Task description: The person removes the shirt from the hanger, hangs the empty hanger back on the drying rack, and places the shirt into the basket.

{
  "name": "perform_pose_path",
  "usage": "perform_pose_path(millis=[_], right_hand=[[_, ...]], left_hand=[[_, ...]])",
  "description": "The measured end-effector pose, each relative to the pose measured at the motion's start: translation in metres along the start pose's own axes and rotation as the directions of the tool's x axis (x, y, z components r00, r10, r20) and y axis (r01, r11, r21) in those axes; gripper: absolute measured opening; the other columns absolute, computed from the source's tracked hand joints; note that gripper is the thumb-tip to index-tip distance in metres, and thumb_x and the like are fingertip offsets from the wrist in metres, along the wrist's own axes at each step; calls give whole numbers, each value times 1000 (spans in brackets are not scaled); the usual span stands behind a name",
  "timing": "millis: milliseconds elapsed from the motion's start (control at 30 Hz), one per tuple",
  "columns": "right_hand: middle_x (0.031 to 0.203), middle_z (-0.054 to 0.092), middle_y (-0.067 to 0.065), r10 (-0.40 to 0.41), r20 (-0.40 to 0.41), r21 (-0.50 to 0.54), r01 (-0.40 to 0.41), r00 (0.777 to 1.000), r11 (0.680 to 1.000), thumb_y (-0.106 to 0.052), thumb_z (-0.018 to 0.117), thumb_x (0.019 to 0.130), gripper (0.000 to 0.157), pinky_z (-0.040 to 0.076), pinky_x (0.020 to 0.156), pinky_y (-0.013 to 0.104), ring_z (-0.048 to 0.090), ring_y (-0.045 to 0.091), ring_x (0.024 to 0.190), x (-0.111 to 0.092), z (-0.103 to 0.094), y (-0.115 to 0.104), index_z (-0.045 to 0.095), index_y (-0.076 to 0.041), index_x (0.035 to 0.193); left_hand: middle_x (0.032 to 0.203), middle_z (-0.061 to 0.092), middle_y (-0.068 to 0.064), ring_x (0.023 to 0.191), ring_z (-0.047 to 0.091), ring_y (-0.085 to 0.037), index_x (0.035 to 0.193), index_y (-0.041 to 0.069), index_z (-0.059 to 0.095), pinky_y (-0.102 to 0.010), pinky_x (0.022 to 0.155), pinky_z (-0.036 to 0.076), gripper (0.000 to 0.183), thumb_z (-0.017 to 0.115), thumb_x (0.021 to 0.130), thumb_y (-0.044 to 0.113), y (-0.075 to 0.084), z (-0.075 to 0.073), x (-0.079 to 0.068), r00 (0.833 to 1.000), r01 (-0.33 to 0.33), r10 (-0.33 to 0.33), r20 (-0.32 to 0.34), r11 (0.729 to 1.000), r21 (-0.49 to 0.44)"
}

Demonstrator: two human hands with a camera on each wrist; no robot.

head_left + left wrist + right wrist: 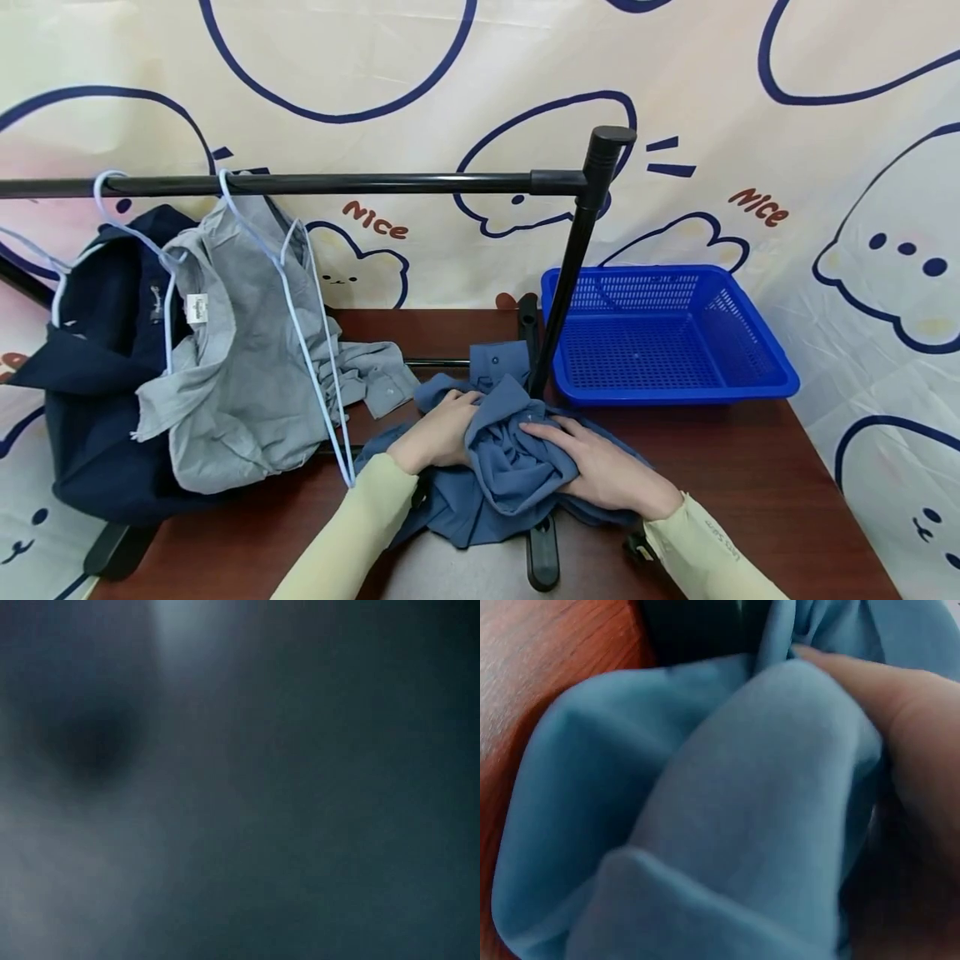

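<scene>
A crumpled slate-blue shirt (pixel 517 458) lies in a heap on the brown table, over the black foot of the clothes rack. One buttoned cuff (pixel 498 362) sticks up at its far side. From the left, my left hand (pixel 442 429) grips the bunched cloth, its fingertips hidden in the folds. My right hand (pixel 600 462) holds the heap from the right, thumb and fingers around a gathered fold. Close up in the right wrist view, blue fabric (pixel 742 772) bulges beside a finger (pixel 862 682) that presses into it. The left wrist view is dark and blurred.
A black rack (pixel 375 183) spans the left and middle, its post (pixel 573 258) rising just behind the shirt. On it hang a grey shirt (pixel 247 358), a navy garment (pixel 105 375) and light-blue hangers (pixel 288 292). A blue plastic basket (pixel 675 392) stands at the back right.
</scene>
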State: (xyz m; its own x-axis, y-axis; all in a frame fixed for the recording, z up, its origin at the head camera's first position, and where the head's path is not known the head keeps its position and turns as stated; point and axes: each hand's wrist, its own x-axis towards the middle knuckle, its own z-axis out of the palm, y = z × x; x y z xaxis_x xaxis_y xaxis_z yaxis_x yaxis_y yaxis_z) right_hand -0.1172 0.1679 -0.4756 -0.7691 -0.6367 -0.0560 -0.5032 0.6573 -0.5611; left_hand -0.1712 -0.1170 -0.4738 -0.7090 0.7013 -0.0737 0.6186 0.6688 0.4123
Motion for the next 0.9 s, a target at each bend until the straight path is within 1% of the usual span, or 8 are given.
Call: perform_pose_path(millis=[67, 133, 267, 367, 500, 567, 733, 900], right_hand=[[154, 39, 15, -6, -7, 15, 6, 1000, 1000, -42, 69, 98, 68, 43, 101, 59, 43, 40, 137, 0, 0, 0, 37, -39, 157], [153, 39, 13, -4, -15, 37, 5, 1000, 999, -29, 70, 98, 67, 44, 101, 57, 43, 38, 137, 1, 0, 0, 38, -39, 156], [151, 40, 9, 15, -36, 93, -12, 999, 996, -15, 67, 99, 67, 45, 100, 53, 43, 32, 137, 1, 2, -1, 41, -43, 154], [150, 40, 6, 14, -50, 132, -8, 999, 991, -14, 65, 101, 64, 45, 101, 51, 43, 29, 137, 0, 4, 0, 42, -44, 153], [146, 45, 2, -21, -98, 170, 37, 995, 985, -8, 65, 100, 62, 46, 101, 50, 46, 25, 134, -1, 4, 2, 46, -39, 151], [145, 46, 0, -39, -128, 187, 62, 991, 980, -6, 65, 100, 60, 46, 102, 50, 47, 24, 133, -2, 2, 2, 48, -37, 149], [148, 46, -3, -66, -182, 223, 106, 981, 969, -8, 66, 100, 57, 45, 103, 51, 45, 23, 135, -9, -14, -9, 51, -36, 147], [148, 47, -6, -83, -240, 224, 138, 967, 965, -12, 66, 101, 52, 46, 102, 52, 45, 22, 136, -17, -31, -19, 53, -38, 145]], left_hand=[[133, 64, -7, 132, 49, -30, 129, 15, 70, -50, 108, 36, 52, 81, 87, 43, 1, 0, -2, 999, -16, 15, -35, 1000, -27], [127, 67, -5, 129, 52, -29, 125, 15, 72, -47, 106, 40, 42, 77, 91, 39, 2, 0, -5, 998, -16, 10, -65, 996, -86], [121, 69, -1, 128, 54, -27, 120, 15, 72, -44, 104, 44, 30, 72, 96, 33, 3, 0, -8, 993, -21, -1, -119, 983, -183], [125, 68, -2, 131, 53, -29, 123, 15, 72, -45, 105, 43, 31, 72, 96, 31, 7, -1, -11, 988, -27, -3, -157, 982, -187], [137, 61, -9, 134, 50, -33, 131, 15, 69, -48, 107, 41, 38, 73, 96, 29, 17, -6, -14, 979, -24, -14, -205, 983, -184], [140, 59, -10, 136, 47, -34, 134, 15, 68, -49, 108, 40, 40, 73, 96, 29, 23, -11, -16, 974, -19, -29, -226, 977, -211], [138, 61, -8, 140, 43, -35, 134, 13, 67, -47, 108, 40, 41, 74, 95, 23, 36, -22, -19, 949, -82, -10, -314, 957, -279], [132, 63, -7, 132, 51, -27, 126, 13, 69, -41, 102, 46, 32, 75, 94, 17, 47, -31, -18, 906, -183, 47, -420, 939, -290]])
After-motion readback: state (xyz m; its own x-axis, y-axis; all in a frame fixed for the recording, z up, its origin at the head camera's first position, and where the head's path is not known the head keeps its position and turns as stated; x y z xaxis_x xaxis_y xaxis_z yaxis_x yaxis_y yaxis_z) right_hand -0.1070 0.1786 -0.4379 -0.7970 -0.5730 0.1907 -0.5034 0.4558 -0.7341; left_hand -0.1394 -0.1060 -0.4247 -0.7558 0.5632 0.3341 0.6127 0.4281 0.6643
